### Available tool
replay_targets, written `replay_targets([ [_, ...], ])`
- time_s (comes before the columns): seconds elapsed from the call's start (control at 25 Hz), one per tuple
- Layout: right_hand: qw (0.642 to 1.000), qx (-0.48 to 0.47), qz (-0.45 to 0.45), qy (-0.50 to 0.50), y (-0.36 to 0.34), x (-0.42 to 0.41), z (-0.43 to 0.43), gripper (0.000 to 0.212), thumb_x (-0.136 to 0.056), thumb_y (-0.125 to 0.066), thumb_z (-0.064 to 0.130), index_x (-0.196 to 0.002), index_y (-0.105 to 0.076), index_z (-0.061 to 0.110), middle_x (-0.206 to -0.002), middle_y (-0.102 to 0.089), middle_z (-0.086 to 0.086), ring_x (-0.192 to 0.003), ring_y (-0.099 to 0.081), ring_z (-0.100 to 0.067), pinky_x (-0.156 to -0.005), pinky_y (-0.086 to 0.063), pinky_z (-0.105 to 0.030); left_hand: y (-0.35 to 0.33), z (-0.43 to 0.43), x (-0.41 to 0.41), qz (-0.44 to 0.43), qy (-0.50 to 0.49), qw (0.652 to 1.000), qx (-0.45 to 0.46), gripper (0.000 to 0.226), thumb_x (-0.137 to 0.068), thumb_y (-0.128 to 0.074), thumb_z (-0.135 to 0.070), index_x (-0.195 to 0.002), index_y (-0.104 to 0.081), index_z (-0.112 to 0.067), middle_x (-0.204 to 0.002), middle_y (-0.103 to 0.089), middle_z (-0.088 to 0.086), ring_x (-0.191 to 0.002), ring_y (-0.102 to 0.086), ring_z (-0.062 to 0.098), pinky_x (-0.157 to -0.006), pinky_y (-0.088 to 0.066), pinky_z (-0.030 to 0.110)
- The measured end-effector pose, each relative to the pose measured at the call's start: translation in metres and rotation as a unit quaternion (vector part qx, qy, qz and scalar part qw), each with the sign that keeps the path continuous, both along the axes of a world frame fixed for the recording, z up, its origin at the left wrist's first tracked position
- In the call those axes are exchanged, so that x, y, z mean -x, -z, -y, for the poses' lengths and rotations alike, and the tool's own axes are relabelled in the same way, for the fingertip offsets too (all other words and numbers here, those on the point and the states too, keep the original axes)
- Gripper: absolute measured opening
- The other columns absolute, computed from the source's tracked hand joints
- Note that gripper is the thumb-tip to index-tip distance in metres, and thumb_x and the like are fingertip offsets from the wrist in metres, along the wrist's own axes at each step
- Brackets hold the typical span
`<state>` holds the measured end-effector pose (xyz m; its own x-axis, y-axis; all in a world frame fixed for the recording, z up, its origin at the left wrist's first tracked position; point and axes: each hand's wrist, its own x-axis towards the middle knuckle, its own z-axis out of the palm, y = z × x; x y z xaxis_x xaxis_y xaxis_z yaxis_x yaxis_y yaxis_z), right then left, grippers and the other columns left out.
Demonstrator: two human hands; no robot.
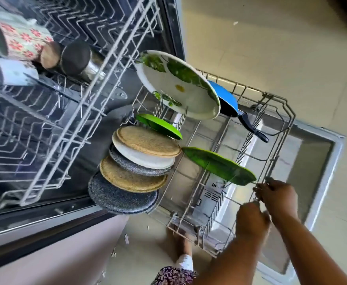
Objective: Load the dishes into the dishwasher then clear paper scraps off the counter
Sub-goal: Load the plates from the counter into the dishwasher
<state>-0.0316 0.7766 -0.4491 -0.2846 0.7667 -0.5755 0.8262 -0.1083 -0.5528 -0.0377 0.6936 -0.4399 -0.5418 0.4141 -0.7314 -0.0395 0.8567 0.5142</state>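
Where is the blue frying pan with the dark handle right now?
In the head view, the blue frying pan stands on edge in the lower wire rack, directly behind the large white leaf-patterned plate, its handle towards the rack's outer corner.

A beige tiled floor [281, 48] with small white specks lies beneath a bare foot [184, 249].

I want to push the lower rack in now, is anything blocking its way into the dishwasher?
Nothing visible blocks it. Both hands, left hand and right hand, are at the lower rack front rim; the upper rack sits above the plates, though clearance over the floral plate is unclear.
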Motion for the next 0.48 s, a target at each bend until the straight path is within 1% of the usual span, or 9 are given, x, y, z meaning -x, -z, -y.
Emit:
replay_targets([
  [0.08, 1.000, 0.019, -0.013, -0.021, 0.001, 0.026, 0.014, 0.006, -0.074, -0.067, 0.007, -0.070, -0.066, 0.003, -0.067, -0.068, -0.019, -0.069, -0.067, -0.034, -0.063, -0.053, -0.043, 0.003, 0.012, 0.023, -0.055, -0.049, 0.997, 0.013, 0.031, -0.091, -0.049, -0.021, -0.113, -0.061, -0.003, -0.113, -0.064, 0.019, -0.110, -0.058, 0.033, -0.091, -0.043, 0.037],
  [0.16, 0.998, 0.027, -0.029, -0.039, 0.002, 0.054, 0.026, 0.012, -0.071, -0.063, 0.008, -0.064, -0.060, -0.001, -0.066, -0.066, -0.023, -0.070, -0.067, -0.037, -0.063, -0.053, -0.045, 0.005, 0.023, 0.049, -0.121, -0.094, 0.988, 0.002, 0.027, -0.091, -0.047, -0.022, -0.106, -0.064, -0.007, -0.104, -0.067, 0.017, -0.101, -0.061, 0.033, -0.083, -0.045, 0.039],
  [0.2, 0.998, 0.020, -0.031, -0.058, 0.001, 0.068, 0.031, 0.014, -0.071, -0.062, 0.008, -0.062, -0.059, -0.002, -0.065, -0.065, -0.023, -0.069, -0.066, -0.036, -0.062, -0.052, -0.041, 0.006, 0.028, 0.062, -0.144, -0.109, 0.984, -0.007, 0.025, -0.091, -0.046, -0.021, -0.101, -0.066, -0.009, -0.098, -0.069, 0.016, -0.096, -0.062, 0.034, -0.079, -0.045, 0.039],
  [0.28, 0.995, 0.003, -0.023, -0.099, -0.004, 0.095, 0.039, 0.016, -0.074, -0.060, 0.003, -0.060, -0.056, -0.004, -0.062, -0.062, -0.023, -0.065, -0.060, -0.036, -0.054, -0.042, -0.031, 0.007, 0.036, 0.087, -0.180, -0.105, 0.978, 0.012, 0.021, -0.089, -0.049, -0.017, -0.093, -0.069, -0.011, -0.090, -0.070, 0.015, -0.086, -0.065, 0.032, -0.071, -0.047, 0.037],
  [0.32, 0.993, -0.002, -0.023, -0.115, -0.006, 0.108, 0.044, 0.017, -0.074, -0.059, 0.001, -0.059, -0.055, -0.004, -0.061, -0.060, -0.023, -0.062, -0.056, -0.035, -0.051, -0.036, -0.028, 0.007, 0.040, 0.098, -0.222, -0.102, 0.969, 0.028, 0.015, -0.085, -0.056, -0.014, -0.086, -0.071, -0.012, -0.082, -0.071, 0.012, -0.078, -0.067, 0.029, -0.064, -0.047, 0.033],
  [0.36, 0.991, -0.003, -0.026, -0.130, -0.008, 0.122, 0.049, 0.016, -0.075, -0.058, 0.000, -0.059, -0.056, -0.002, -0.062, -0.059, -0.023, -0.061, -0.053, -0.032, -0.050, -0.034, -0.027, 0.008, 0.046, 0.112, -0.265, -0.105, 0.957, 0.044, 0.003, -0.075, -0.068, -0.012, -0.073, -0.070, -0.013, -0.068, -0.070, 0.007, -0.064, -0.067, 0.024, -0.055, -0.046, 0.026],
  [0.4, 0.989, -0.006, -0.031, -0.145, -0.007, 0.135, 0.056, 0.014, -0.075, -0.057, 0.000, -0.061, -0.058, -0.002, -0.065, -0.060, -0.024, -0.061, -0.052, -0.030, -0.053, -0.035, -0.027, 0.006, 0.052, 0.125, -0.267, -0.098, 0.958, 0.046, 0.012, -0.061, -0.077, -0.010, -0.059, -0.066, -0.014, -0.054, -0.065, 0.003, -0.049, -0.063, 0.017, -0.045, -0.041, 0.021],
  [0.44, 0.987, -0.006, -0.043, -0.152, -0.007, 0.148, 0.063, 0.012, -0.075, -0.057, 0.000, -0.065, -0.061, -0.004, -0.068, -0.062, -0.026, -0.063, -0.055, -0.031, -0.057, -0.038, -0.028, 0.003, 0.059, 0.136, -0.272, -0.085, 0.957, 0.048, 0.021, -0.050, -0.081, -0.009, -0.050, -0.061, -0.015, -0.045, -0.060, 0.000, -0.040, -0.057, 0.013, -0.038, -0.035, 0.019],
  [0.48, 0.986, -0.007, -0.054, -0.156, -0.005, 0.162, 0.070, 0.011, -0.074, -0.058, 0.000, -0.068, -0.064, -0.007, -0.071, -0.064, -0.026, -0.067, -0.059, -0.034, -0.060, -0.042, -0.031, 0.006, 0.066, 0.148, -0.282, -0.087, 0.955, 0.042, 0.022, -0.049, -0.081, -0.008, -0.047, -0.060, -0.014, -0.042, -0.058, 0.001, -0.038, -0.056, 0.014, -0.037, -0.033, 0.019],
])
